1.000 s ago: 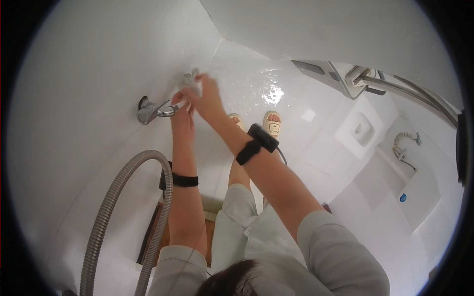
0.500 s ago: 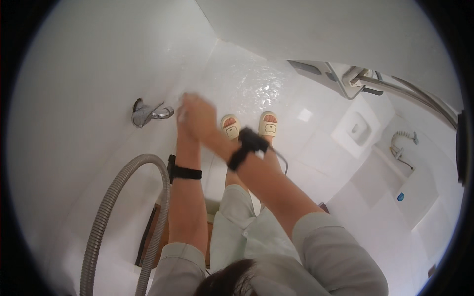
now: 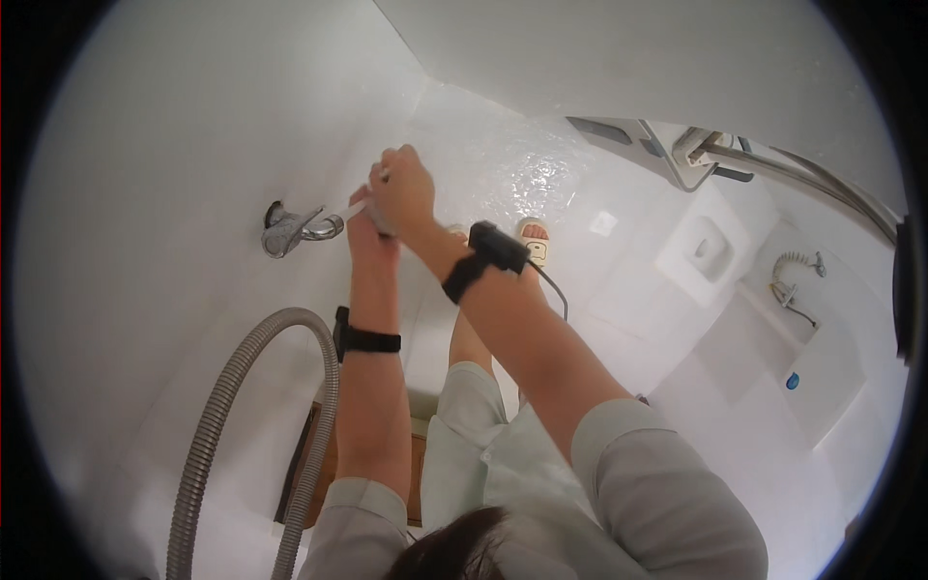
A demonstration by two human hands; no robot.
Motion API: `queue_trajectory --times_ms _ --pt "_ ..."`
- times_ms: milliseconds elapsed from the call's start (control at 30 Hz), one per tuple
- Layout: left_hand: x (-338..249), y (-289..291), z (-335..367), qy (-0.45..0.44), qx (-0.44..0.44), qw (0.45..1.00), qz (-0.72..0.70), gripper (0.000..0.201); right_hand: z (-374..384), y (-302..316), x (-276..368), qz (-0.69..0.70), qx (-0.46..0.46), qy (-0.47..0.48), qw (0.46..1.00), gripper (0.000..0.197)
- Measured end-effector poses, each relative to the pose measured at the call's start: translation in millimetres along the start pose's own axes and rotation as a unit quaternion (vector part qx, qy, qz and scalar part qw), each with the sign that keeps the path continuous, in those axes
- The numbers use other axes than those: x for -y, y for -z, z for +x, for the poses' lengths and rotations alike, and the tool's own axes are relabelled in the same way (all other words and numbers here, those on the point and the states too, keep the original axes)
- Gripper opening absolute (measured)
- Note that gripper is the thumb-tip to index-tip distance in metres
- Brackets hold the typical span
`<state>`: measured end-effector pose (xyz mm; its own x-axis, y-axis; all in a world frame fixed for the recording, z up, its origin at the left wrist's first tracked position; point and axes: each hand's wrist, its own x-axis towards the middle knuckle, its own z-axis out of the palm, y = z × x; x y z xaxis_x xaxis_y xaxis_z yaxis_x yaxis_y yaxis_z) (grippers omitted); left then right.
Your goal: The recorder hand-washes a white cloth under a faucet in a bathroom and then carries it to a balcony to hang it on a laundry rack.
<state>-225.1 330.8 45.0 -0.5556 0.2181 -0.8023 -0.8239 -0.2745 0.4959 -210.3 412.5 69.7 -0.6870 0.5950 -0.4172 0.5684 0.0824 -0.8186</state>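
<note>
My two hands are together in front of the wall tap (image 3: 295, 232), a chrome fitting with a curved spout and a lever. My right hand (image 3: 403, 190) is closed, its fingers curled, and lies over part of my left hand (image 3: 370, 237). The left hand is closed too, its fingers mostly hidden behind the right. A whitish thing (image 3: 384, 228) shows between the hands, too covered to name. A narrow pale streak (image 3: 355, 208) runs from beside the spout to my hands; whether it is water or something solid I cannot tell.
A ribbed grey hose (image 3: 208, 425) loops up at the left, near my left forearm. Wet, glistening floor (image 3: 541, 174) lies beyond my slippers (image 3: 534, 246). At the right are a white squat toilet (image 3: 704, 249), a coiled hose sprayer (image 3: 788, 271) and metal rails (image 3: 812, 174).
My right hand has shifted up and slightly right over the left, its fingers now curled higher. The pale streak by the spout has come into sight. The view has shifted slightly.
</note>
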Motion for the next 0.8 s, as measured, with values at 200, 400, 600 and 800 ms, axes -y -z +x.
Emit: queue_trajectory --times_ms 200,400,600,800 --pt "-1 4 -10 -0.008 0.006 1.0 -0.005 0.018 -34 -27 2 -0.116 -0.197 0.213 0.95 0.013" --pt "-2 0 -1 0.033 0.059 0.991 -0.115 0.034 13 -7 -7 -0.016 0.014 0.056 0.998 0.012" --pt "27 -11 19 0.05 0.079 0.996 0.013 0.03 -49 -64 -79 -0.217 -0.14 0.289 0.922 0.017" --pt "2 8 6 -0.008 0.109 0.992 -0.062 0.043 18 -5 -14 -0.05 0.054 0.051 0.996 0.021"
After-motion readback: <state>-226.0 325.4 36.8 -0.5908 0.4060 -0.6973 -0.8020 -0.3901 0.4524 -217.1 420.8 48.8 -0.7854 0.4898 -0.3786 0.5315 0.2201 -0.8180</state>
